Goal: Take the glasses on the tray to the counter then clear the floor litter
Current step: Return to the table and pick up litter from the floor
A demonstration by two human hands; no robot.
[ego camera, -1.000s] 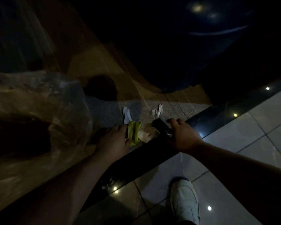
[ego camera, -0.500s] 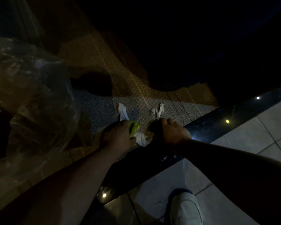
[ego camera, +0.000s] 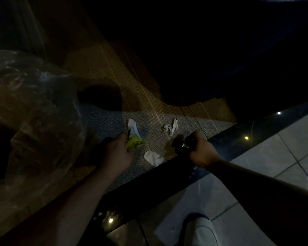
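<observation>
Litter lies on the dim carpet (ego camera: 114,121). My left hand (ego camera: 116,153) is closed on a crumpled green wrapper (ego camera: 134,142), with a white paper scrap (ego camera: 133,127) sticking up just beyond it. Another white tissue (ego camera: 154,158) lies on the carpet between my hands. A torn white scrap (ego camera: 172,126) lies farther away. My right hand (ego camera: 202,150) is closed on a dark, shiny crumpled piece of litter (ego camera: 186,143). No glasses or tray are in view.
A large clear plastic bag (ego camera: 34,112) bulges at the left. A dark glossy strip (ego camera: 149,185) separates the carpet from the pale floor tiles (ego camera: 265,153). My white shoe (ego camera: 201,231) stands on the tiles. A big dark object (ego camera: 212,59) looms behind.
My hands have moved apart. The white tissue that was beside the green wrapper now lies free on the carpet between them. My right hand has shifted right with the dark litter.
</observation>
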